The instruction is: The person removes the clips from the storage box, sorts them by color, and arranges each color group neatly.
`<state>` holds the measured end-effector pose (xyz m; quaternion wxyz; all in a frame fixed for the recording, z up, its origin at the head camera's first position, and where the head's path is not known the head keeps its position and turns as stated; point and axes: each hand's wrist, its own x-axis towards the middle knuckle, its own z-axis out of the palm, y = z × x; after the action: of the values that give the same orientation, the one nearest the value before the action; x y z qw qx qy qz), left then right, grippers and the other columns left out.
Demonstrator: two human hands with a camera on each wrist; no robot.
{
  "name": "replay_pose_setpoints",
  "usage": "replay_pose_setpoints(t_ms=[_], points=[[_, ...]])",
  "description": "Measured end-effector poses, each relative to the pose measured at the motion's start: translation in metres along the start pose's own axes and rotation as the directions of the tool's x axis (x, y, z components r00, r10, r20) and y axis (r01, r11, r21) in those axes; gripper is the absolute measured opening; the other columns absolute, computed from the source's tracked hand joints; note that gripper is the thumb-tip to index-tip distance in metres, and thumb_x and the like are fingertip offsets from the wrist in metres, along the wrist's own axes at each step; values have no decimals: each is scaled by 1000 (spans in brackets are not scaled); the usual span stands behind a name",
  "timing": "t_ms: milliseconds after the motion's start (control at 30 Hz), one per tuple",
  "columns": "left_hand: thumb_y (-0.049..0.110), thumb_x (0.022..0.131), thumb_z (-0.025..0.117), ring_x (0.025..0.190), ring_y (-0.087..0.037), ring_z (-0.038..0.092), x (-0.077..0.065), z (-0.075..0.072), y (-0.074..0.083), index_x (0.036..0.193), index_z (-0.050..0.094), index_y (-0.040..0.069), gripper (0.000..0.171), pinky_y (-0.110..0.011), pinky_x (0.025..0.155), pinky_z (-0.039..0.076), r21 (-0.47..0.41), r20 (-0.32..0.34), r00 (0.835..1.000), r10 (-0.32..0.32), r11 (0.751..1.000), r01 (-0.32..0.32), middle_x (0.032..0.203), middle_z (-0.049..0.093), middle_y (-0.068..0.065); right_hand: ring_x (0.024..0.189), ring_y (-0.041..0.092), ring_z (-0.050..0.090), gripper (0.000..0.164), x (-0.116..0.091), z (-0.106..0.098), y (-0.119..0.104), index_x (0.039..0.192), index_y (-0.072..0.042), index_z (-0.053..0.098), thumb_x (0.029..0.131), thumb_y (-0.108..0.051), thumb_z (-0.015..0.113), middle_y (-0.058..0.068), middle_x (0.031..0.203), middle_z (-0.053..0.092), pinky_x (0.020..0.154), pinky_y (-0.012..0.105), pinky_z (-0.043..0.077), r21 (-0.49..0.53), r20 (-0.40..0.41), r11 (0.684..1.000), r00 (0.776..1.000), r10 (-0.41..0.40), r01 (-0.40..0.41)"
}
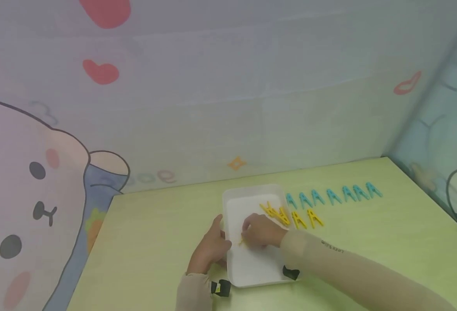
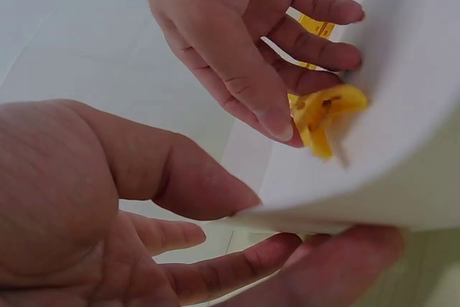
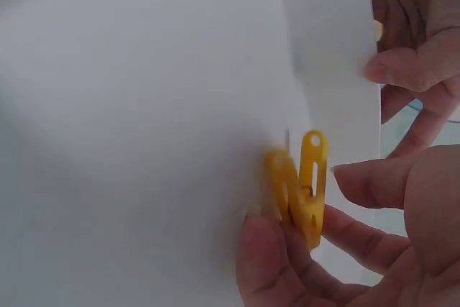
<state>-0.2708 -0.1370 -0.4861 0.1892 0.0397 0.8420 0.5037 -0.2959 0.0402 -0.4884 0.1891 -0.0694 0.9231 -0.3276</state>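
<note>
Yellow clothespin (image 3: 309, 210), inside the white tray (image 1: 252, 270) near its left wall, is pinched at one end by the right hand (image 1: 261, 231), splayed legs pointing away, roughly along that wall; the left hand (image 1: 212, 246) grips the wall

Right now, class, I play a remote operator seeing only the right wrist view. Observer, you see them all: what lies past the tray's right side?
Observer: A row of seven blue clips lies on the table, right of the tray.
Operator: Any yellow ones out there?
Observer: Yes, two yellow clips lie on the table, nearer the person than the blue row.
Operator: And inside, besides the clip in the right hand?
Observer: More yellow ones, near the right wall, towards the far end.
</note>
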Motion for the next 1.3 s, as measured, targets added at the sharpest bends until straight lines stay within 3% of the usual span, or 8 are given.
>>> replay_pose_setpoints(t_ms=[167, 267, 400, 500, 600, 733, 967, 1300], points=[[-4, 80, 53, 91, -34, 64, 1, 1, -1, 158, 11, 4, 89, -50, 72, 58, -12, -4, 1000, -4, 1000, 4, 117, 57, -23, 68, 17, 55, 6, -3, -1, 0, 95, -7, 64, 90, -10, 64, 3, 84, 59, 57, 30, 49, -119, -39, 992, 998, -56, 51], [-4, 80, 54, 91, -35, 64, 1, 1, -1, 158, 11, 4, 89, -50, 70, 59, -23, -3, 1000, -9, 1000, 9, 119, 56, -24, 72, 18, 55, 17, -4, -3, 2, 103, -6, 63, 87, -2, 62, 4, 88, 60, 59, 30, 50, -117, -49, 991, 997, -67, 61], [-6, 80, 54, 89, -37, 65, 1, 1, -1, 158, 10, 4, 89, -47, 63, 60, -41, 7, 1000, -9, 999, 9, 121, 54, -27, 74, 17, 56, 36, -5, -6, 9, 122, -7, 59, 86, -2, 61, 4, 96, 62, 61, 30, 50, -84, -59, 996, 998, -27, 22], [-6, 80, 53, 88, -37, 65, 1, 1, -1, 158, 11, 4, 89, -46, 60, 60, -38, 6, 1000, -8, 999, 8, 121, 54, -27, 65, 17, 55, 44, -6, -9, 14, 131, -5, 53, 88, -4, 61, 6, 91, 60, 56, 29, 49, -18, -66, 1000, 998, 19, -20], [-6, 80, 53, 89, -37, 64, 0, 1, 0, 157, 12, 3, 88, -47, 63, 60, -17, -3, 1000, -4, 1000, 4, 120, 55, -26, 56, 18, 54, 42, -8, -16, 17, 129, -1, 52, 88, -4, 62, 8, 84, 57, 48, 29, 50, 42, -84, 998, 996, 43, -40], [-6, 80, 53, 91, -37, 63, -1, 1, 1, 157, 12, 3, 88, -50, 68, 59, -4, -8, 1000, -3, 1000, 3, 120, 55, -26, 60, 19, 57, 36, -12, -27, 20, 123, 0, 56, 87, -3, 64, 10, 89, 57, 47, 30, 53, 71, -111, 996, 991, 68, -60], [-7, 80, 52, 91, -38, 63, -1, 1, -1, 158, 10, 4, 89, -48, 65, 60, -32, -2, 1000, -21, 999, 21, 126, 51, -29, 63, 22, 58, 36, -19, -47, 26, 122, 0, 57, 88, -6, 65, 12, 96, 56, 49, 32, 55, 158, -127, 984, 987, 99, -79], [-6, 81, 51, 89, -37, 63, -1, 2, -2, 158, 13, 6, 87, -46, 62, 60, -27, -2, 1000, -15, 1000, 15, 122, 52, -27, 72, 27, 61, 43, -31, -76, 39, 131, 3, 51, 91, -9, 60, 20, 110, 55, 60, 36, 59, 264, -141, 964, 987, 82, -42]])
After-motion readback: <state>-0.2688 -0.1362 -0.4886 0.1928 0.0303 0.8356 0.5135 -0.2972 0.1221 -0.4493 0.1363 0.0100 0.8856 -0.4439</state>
